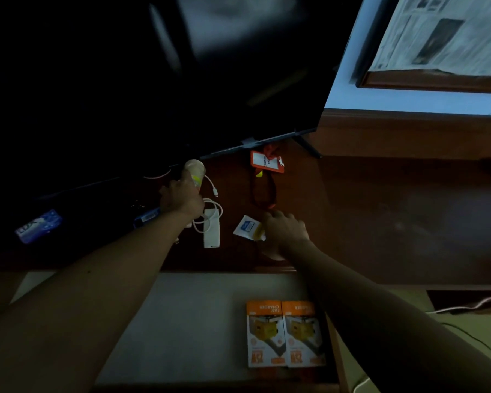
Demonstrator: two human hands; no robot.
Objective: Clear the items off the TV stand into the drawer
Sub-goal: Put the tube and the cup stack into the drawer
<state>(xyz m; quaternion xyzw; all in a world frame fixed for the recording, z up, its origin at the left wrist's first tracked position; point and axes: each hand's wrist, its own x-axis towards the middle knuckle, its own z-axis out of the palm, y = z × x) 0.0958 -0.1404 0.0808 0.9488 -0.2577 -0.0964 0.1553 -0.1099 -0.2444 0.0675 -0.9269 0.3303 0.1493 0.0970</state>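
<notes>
The dark wooden TV stand [380, 217] carries several small items. My left hand [182, 198] is closed around a pale bottle [194, 168] with a yellow-green label, close under the TV's lower edge. My right hand [285, 229] rests over the edge of a white and yellow sachet [247, 226], fingers curled on it. A white power bank [211, 232] with a coiled white cable [210, 207] lies between my hands. An orange ID badge holder [265, 161] with a dark red lanyard [262, 194] lies further back. Below, the open drawer [182, 321] holds two orange charger boxes [285, 333].
A large black TV [153, 80] fills the upper left, with its stand leg [306, 144] on the wood. A blue Lux soap pack [37, 225] and a small blue packet [146, 217] lie at the left. A newspaper-covered window [442, 35] is at the upper right.
</notes>
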